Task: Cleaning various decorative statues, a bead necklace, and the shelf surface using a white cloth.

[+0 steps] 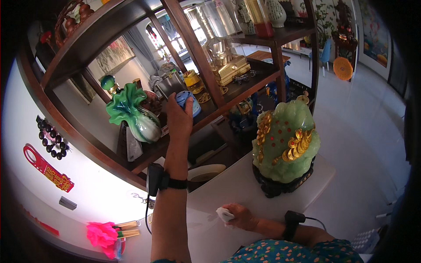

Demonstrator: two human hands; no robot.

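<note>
My left hand (pixel 179 115) reaches up to a dark wooden shelf (pixel 230 103) and grips a blue lidded container (pixel 192 103) between thumb and fingers. Whether its base touches the shelf cannot be made out. Just left of that hand stands a glossy green-and-white ceramic cabbage (pixel 138 115). Lower down, my right hand (pixel 241 217) is closed around a crumpled white cloth or tissue (pixel 225 214), over the pale tabletop (pixel 204 203). A green stone carving with gold ornaments (pixel 286 141) rests on a dark base near the table's right side.
Beside the blue container are a yellow-lidded jar (pixel 192 78) and a metal box (pixel 171 84). A clear-cased gold ornament (pixel 232 69) stands farther right, past a wooden upright (pixel 194 49). Pink artificial petals (pixel 102 235) lie at lower left. A beaded string (pixel 52 139) hangs on the wall.
</note>
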